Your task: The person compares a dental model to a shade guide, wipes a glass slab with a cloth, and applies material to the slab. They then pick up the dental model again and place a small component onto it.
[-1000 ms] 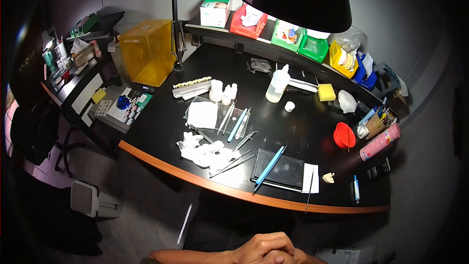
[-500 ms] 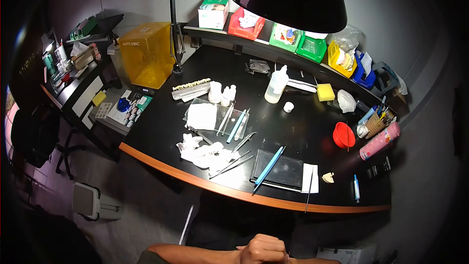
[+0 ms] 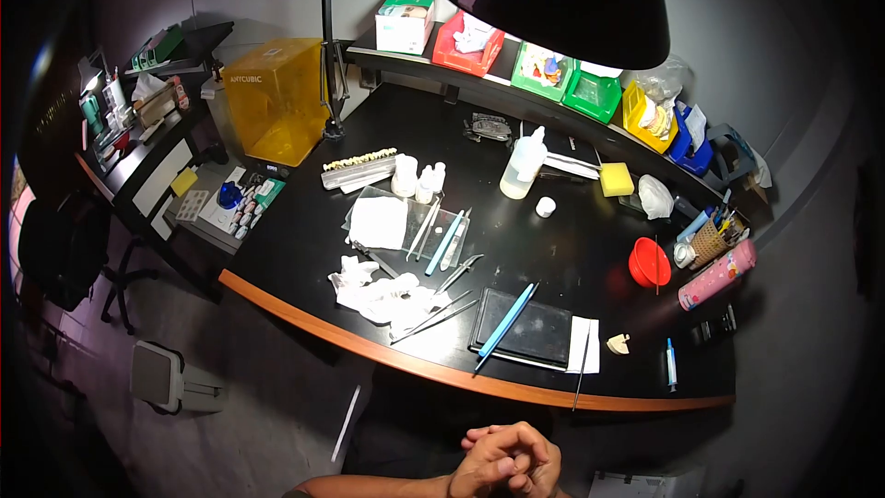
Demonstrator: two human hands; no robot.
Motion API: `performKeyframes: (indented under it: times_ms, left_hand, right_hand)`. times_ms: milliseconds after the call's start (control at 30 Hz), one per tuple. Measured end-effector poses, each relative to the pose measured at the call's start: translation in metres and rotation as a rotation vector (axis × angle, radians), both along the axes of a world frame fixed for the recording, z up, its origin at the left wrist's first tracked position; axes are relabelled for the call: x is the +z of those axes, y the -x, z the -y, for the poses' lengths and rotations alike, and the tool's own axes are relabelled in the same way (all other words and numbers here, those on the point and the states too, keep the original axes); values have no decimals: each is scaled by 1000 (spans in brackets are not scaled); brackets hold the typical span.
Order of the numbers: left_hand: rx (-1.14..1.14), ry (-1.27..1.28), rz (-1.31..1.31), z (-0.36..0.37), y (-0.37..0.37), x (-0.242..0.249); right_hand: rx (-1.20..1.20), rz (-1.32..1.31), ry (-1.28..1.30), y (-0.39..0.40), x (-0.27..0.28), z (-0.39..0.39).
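Note:
Below the desk's front edge, at the bottom of the head view, my left hand and my right hand are pressed together. Their fingers are curled and overlap, and no object shows between them. Both hands are off the desk. Nearest to them on the desktop are a black rectangular pad with a blue-handled tool lying across it. Beside the pad, a thin dark instrument rests on a white paper slip, its end past the edge. A cream dental model piece lies to the right.
Tweezers, crumpled tissue, a glass slab and small bottles occupy the left. A squeeze bottle, red bowl, pink flask and syringe stand or lie rightward. A black lamp hangs overhead.
My hands have risen slightly and turned, still together; a closed fist has loosened so that more fingers show. The desk items lie as before, with a small shift of the view.

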State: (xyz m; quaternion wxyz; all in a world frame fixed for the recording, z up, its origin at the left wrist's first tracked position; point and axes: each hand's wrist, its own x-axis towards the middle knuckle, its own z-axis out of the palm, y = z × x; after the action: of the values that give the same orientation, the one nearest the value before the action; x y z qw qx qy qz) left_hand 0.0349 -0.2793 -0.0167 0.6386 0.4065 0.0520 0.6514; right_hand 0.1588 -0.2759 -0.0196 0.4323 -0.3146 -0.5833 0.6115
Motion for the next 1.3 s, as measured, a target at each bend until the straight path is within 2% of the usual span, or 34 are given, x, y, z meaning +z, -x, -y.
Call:
performKeyframes:
  times_ms: [167, 267, 300, 500, 600, 700, 800, 900, 1033, 1133, 1200, 1300]
  left_hand:
    - [24, -122, -11, -7, -9, 4]
    - [38, -163, -16, -8, -11, 7]
    - [38, -171, -15, -9, -11, 8]
    - [43, -228, -17, -8, -15, 11]
    - [44, -250, -11, -8, -15, 12]
    - [46, -273, -9, -8, -16, 14]
    - [49, -287, -5, -9, -16, 15]
    - [44, -297, 3, -9, -15, 17]
    - [57, -321, 4, -7, -17, 18]
    - [65, -339, 8, -7, -16, 20]
    - [76, -351, 13, -7, -15, 21]
    - [97, -371, 24, -8, -12, 25]
  right_hand:
    - [-93, -112, 77, 8, 7, 2]
    - [-187, -63, 182, 1, -4, 7]
    - [-102, -54, -58, -3, -7, 0]
    - [-50, -97, 99, -17, -11, 8]
    - [-3, -102, 24, -15, -7, 5]
    - [-88, -234, 294, 2, 22, 12]
    - [33, -196, 159, -8, -2, 11]
    - [19, -139, 60, -14, -14, 13]
    - [16, 48, -111, -25, -6, 12]
    - [64, 217, -316, -29, -1, 4]
    - [107, 237, -476, -27, 2, -2]
    - [-5, 94, 22, -22, 8, 10]
